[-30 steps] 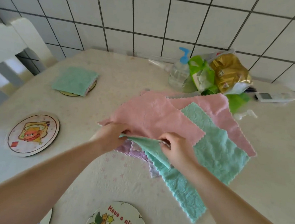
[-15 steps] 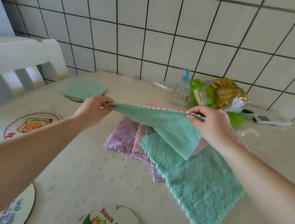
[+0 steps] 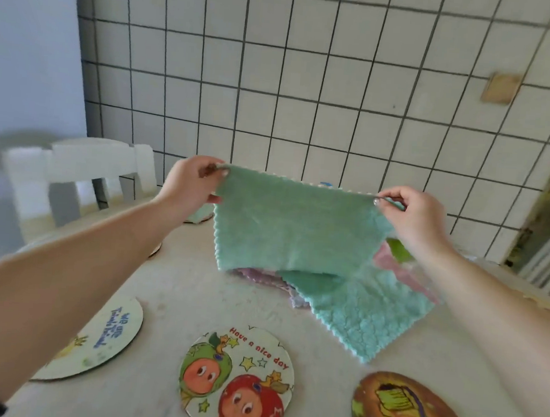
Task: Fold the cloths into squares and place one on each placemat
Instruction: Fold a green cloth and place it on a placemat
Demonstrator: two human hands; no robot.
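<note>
White tiles back the desk [image 3: 175,286]. My left hand [image 3: 188,186] and right hand [image 3: 414,219] pinch the green cloth's [image 3: 291,229] top corners, fingers curled, letting it hang flat above the pile [image 3: 368,304], ready for folding, I judge.

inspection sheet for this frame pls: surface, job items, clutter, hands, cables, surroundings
Surface: pale table, partly covered by cloths and mats.
Job's things: green cloth held up, hanging spread out; another green cloth lies flat on a pile of pink and purple cloths; three round placemats along the near edge, all bare: text mat, fruit-face mat, brown mat.
Clutter: green item behind the right wrist, unclear.
Hands: left hand and right hand each pinch a top corner of the held cloth.
Cables: nothing seen.
Surroundings: tiled wall, white chair at left.
</note>
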